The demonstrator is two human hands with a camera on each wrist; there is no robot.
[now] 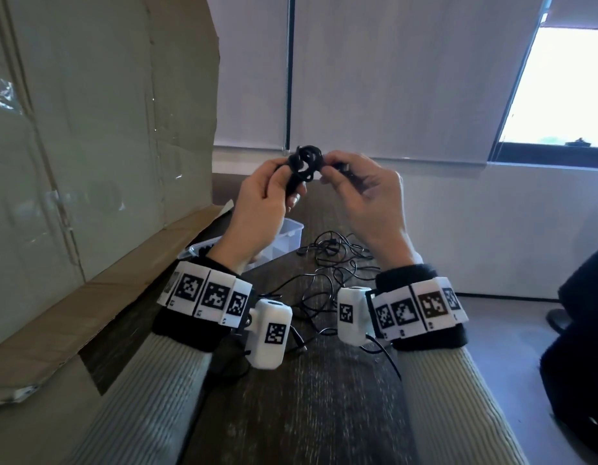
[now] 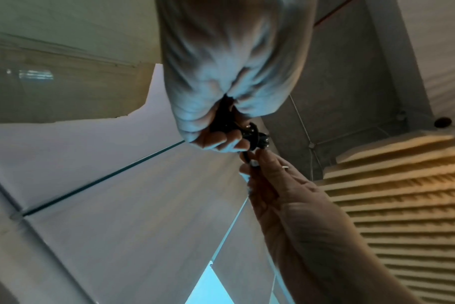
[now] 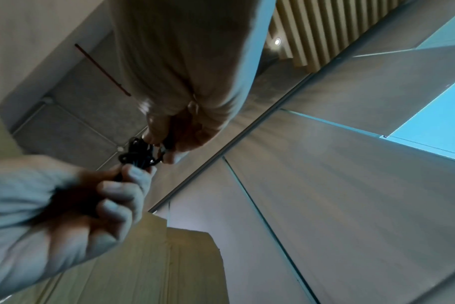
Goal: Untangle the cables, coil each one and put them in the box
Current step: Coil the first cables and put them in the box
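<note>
A small black cable coil is held up in the air between both hands, above the far end of the table. My left hand grips the bundle with curled fingers. My right hand pinches the cable's end beside the coil. The left wrist view shows the coil under the left hand, with the right hand meeting it. From the right wrist the coil sits between the right hand and the left hand. A clear plastic box stands on the table beneath my left hand.
A loose tangle of thin black cables lies on the dark wooden table, to the right of the box. A big cardboard sheet leans along the left side. A dark object stands at the right edge.
</note>
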